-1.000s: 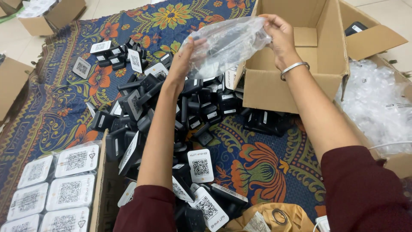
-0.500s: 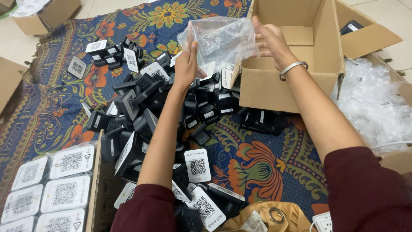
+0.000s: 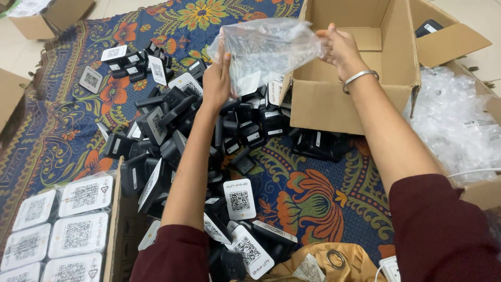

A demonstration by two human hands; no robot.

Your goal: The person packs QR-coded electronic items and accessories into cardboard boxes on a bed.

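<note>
Clear crinkled plastic bag (image 3: 266, 52), held aloft, stretched before open cardboard box

Your left hand (image 3: 216, 78) and right hand (image 3: 342, 49) pinch a clear, glossy plastic bag (image 3: 263, 49). At 12 o'clock sits a plain brown cardboard box (image 3: 339, 107). Black devices (image 3: 172, 120) with white code-printed labels cover a blue cloth (image 3: 308, 193) patterned with orange flowers. Your sleeves (image 3: 443, 230) are maroon.

Pale tiled floor (image 3: 21, 52) under a floral patterned rug (image 3: 62, 130), perhaps daylit.
</note>
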